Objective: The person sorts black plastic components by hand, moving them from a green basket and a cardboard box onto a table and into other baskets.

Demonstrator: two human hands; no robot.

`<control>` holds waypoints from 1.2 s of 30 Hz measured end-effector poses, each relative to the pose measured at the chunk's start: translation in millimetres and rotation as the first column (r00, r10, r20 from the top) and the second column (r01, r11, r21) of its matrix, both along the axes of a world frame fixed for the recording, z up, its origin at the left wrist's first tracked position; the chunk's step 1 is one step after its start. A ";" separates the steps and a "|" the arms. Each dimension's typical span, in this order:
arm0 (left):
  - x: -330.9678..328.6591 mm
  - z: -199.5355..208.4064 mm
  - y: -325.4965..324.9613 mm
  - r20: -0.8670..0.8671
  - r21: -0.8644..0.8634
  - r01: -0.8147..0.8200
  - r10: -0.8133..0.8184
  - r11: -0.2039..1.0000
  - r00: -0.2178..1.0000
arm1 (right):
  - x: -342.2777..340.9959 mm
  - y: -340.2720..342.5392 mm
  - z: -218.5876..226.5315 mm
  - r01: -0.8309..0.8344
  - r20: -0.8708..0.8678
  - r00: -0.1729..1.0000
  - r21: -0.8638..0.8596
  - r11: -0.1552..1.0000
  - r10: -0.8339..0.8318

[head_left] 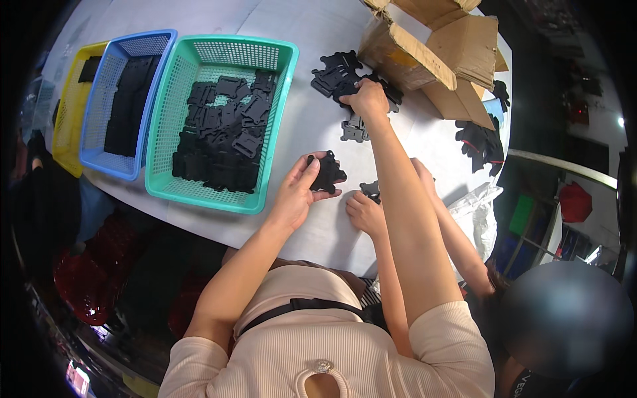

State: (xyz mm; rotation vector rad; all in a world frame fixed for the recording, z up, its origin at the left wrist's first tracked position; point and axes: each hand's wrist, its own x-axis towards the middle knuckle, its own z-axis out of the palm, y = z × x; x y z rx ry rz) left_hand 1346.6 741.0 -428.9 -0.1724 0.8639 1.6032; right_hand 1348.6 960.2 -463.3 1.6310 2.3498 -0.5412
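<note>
My left hand (pixel 298 190) is closed around a black plastic part (pixel 327 172) with notched edges, held by the thumb and fingers just above the table. My right hand (pixel 369 99) reaches forward to a loose pile of similar black plastic parts (pixel 340 64) beside the cardboard box. Its thumb and fingers are pinched on a piece in that pile, partly hidden by the hand. A few greyish parts (pixel 353 130) lie just below the right hand. Another person's hand (pixel 365 213) is at a small dark part (pixel 370 191) to the right of my left hand.
A green basket (pixel 154 159) of black parts stands at left, with a blue basket (pixel 93 149) and a yellow basket (pixel 64 142) beyond. An open cardboard box (pixel 405 56) sits far right, near dark gloves (pixel 482 142) and a white plastic bag (pixel 479 212). A co-worker sits close at right.
</note>
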 end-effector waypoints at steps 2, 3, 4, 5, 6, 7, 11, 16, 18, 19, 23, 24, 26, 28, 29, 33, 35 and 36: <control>-6.7 9.1 -4.5 0.043 0.022 -0.015 0.014 1.000 0.999 | 2.3 -3.6 -3.5 0.008 -0.048 0.999 0.089 0.996 -0.004; -11.2 12.6 -6.8 0.064 0.032 -0.021 0.019 0.999 0.998 | 7.6 -3.0 -2.0 0.028 -0.104 0.994 0.042 0.999 -0.023; -17.3 16.0 -10.6 0.080 0.040 -0.035 0.032 0.999 0.996 | 9.4 -4.1 3.1 0.036 -0.163 0.986 -0.009 0.999 -0.037; -22.0 19.8 -13.8 0.016 0.036 -0.036 0.036 0.999 0.999 | 10.9 -7.0 7.4 0.043 -0.220 0.974 -0.060 0.997 -0.056; -26.2 23.7 -16.5 -0.047 0.031 -0.035 0.037 0.999 0.998 | 13.7 -13.1 11.0 0.044 -0.305 0.951 -0.032 0.999 -0.052; -36.6 21.4 -33.3 -0.126 -0.005 -0.078 0.077 0.997 0.989 | -2.9 -35.9 7.7 -0.031 -0.424 0.906 -0.113 0.993 -0.020; -76.6 30.7 -50.3 -0.725 -0.198 -0.271 0.045 0.942 0.687 | -7.4 -94.9 55.9 -0.198 -0.732 0.681 -0.178 0.964 0.005; -115.5 27.0 -81.1 -0.811 -0.556 -0.445 -0.574 0.702 0.107 | -35.1 -185.3 57.1 -0.457 -0.639 0.686 -0.006 0.889 0.348; -118.9 23.7 -83.8 -0.781 -0.563 -0.474 -0.623 0.677 0.038 | -39.0 -186.0 58.2 -0.467 -0.684 0.652 -0.021 0.884 0.328; -118.4 20.9 -84.7 -0.789 -0.527 -0.503 -0.615 0.685 -0.011 | -40.6 -187.2 58.9 -0.474 -0.706 0.633 -0.029 0.880 0.318; -106.9 35.7 -67.3 -0.818 -0.390 -0.556 -0.553 0.734 -0.157 | -43.0 -115.6 40.4 -0.279 -0.718 0.636 0.129 0.952 0.284; -103.4 37.0 -59.9 -0.864 -0.303 -0.531 -0.463 0.792 -0.198 | -40.3 -93.0 27.5 -0.239 -0.648 0.679 0.249 0.939 0.345; -87.8 44.8 -37.1 -0.955 -0.122 -0.416 -0.221 0.901 -0.200 | -30.0 -55.2 3.4 -0.234 -0.471 0.782 0.386 0.892 0.409; -64.0 55.3 -19.5 -0.999 -0.041 -0.279 -0.046 0.959 -0.013 | -26.7 -38.3 -15.6 -0.342 -0.282 0.827 0.434 0.834 0.486; -51.9 56.0 -10.7 -0.995 -0.006 -0.211 0.015 0.977 0.099 | -26.7 -36.2 -22.3 -0.391 -0.226 0.822 0.441 0.808 0.522; -9.8 27.5 21.9 -0.826 -0.030 -0.037 -0.004 0.999 0.563 | -21.1 -22.3 -46.7 -0.579 0.003 0.745 0.499 0.645 0.667; -2.7 1.4 33.4 -0.679 -0.068 -0.051 -0.008 0.996 0.734 | -17.4 -18.9 -52.9 -0.654 0.150 0.699 0.531 0.539 0.700; -1.4 -9.1 39.1 -0.592 -0.087 -0.055 -0.007 0.995 0.806 | -13.2 -16.5 -51.6 -0.626 0.089 0.715 0.523 0.578 0.693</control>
